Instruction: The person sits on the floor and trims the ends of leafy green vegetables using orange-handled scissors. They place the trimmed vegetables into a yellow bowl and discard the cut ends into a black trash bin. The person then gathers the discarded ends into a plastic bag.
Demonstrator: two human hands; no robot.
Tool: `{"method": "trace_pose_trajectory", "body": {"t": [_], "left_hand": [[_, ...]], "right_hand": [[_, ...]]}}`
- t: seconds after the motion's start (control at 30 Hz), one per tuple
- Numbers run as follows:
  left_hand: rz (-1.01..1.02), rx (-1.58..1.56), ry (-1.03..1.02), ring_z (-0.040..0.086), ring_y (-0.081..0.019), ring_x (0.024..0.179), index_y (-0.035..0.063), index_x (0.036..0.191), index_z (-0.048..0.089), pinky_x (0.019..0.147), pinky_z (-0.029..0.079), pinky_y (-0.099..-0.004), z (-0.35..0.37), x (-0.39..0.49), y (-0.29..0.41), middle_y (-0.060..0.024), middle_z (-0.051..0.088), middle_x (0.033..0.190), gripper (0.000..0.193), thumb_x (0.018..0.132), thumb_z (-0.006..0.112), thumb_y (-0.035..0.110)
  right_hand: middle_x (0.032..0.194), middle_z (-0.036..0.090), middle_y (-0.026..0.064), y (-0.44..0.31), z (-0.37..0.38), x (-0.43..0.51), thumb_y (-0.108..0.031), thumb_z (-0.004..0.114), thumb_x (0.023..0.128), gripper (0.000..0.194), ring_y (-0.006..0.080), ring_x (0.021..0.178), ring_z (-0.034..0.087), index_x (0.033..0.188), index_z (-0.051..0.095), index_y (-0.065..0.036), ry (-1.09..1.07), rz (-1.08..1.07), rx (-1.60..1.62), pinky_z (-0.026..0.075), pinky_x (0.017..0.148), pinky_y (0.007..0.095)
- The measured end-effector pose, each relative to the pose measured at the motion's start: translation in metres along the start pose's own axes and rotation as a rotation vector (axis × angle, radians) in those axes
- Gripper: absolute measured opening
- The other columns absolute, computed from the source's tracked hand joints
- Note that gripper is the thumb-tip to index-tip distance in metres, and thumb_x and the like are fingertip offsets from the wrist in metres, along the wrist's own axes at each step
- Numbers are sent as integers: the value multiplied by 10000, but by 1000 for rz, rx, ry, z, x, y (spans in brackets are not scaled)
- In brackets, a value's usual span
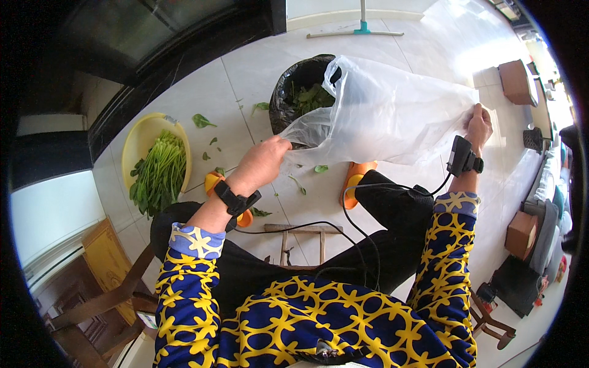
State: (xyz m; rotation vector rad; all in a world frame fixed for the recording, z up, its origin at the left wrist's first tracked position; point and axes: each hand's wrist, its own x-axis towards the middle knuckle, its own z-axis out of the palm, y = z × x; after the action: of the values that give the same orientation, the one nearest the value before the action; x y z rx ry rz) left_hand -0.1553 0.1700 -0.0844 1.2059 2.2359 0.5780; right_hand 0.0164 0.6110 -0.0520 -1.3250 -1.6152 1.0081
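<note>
My left hand [264,161] pinches the open-mouth edge of a translucent white plastic bag [382,110]. At the bag's far right end, my right hand [479,124] grips its plastic, so the bag is stretched sideways between both hands. Behind and partly under it stands a bin lined with a black plastic bag [280,99], with green leaves [310,99] inside. On the left, a bunch of leafy green vegetables [161,172] lies in a yellow plastic basin [133,138].
Loose leaves [202,121] are scattered on the tiled floor around the bin. A floor squeegee [362,31] lies beyond it. Orange shoes [352,188] and a small wooden stool [303,228] are below. Cardboard boxes [520,234] stand at the right, and a wooden chair [101,308] at lower left.
</note>
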Motion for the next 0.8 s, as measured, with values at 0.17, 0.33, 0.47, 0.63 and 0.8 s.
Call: {"method": "trace_pose_trajectory", "body": {"t": [0.17,0.33,0.47,0.63,0.8], "left_hand": [[12,-127,125,572,-331,883,17,937,574,742,474,-368,-11,8,2,-142,570,972,230,719,564,-53],[162,-300,293,588,-213,822,29,924,586,690,473,-276,-23,12,6,-86,570,982,181,758,579,-40],[230,-372,313,563,-128,812,28,947,589,675,455,-226,-33,14,5,-60,570,989,152,802,570,-15],[180,-484,322,544,-116,770,12,958,582,658,446,-219,-40,13,5,-62,560,927,123,841,543,15],[208,-486,340,556,-133,694,7,974,572,610,452,-239,-39,19,5,-68,538,822,124,864,539,53]], "right_hand": [[543,504,6,8,-6,6,-266,570,863,259,89,416,433,805,605,-16,5,35,-107,342,397,251],[570,519,1,30,-12,22,-250,592,850,238,93,430,442,853,608,-13,-96,135,-130,345,403,240],[722,577,33,40,-21,27,-198,584,851,285,107,536,510,1044,566,12,-319,226,83,430,485,235],[1016,612,138,21,-41,11,-117,529,859,499,189,824,625,1334,384,-81,-680,225,411,542,730,302],[1029,599,109,3,-41,-15,-68,514,825,610,232,954,595,1389,284,-78,-999,344,329,496,832,377]]}}
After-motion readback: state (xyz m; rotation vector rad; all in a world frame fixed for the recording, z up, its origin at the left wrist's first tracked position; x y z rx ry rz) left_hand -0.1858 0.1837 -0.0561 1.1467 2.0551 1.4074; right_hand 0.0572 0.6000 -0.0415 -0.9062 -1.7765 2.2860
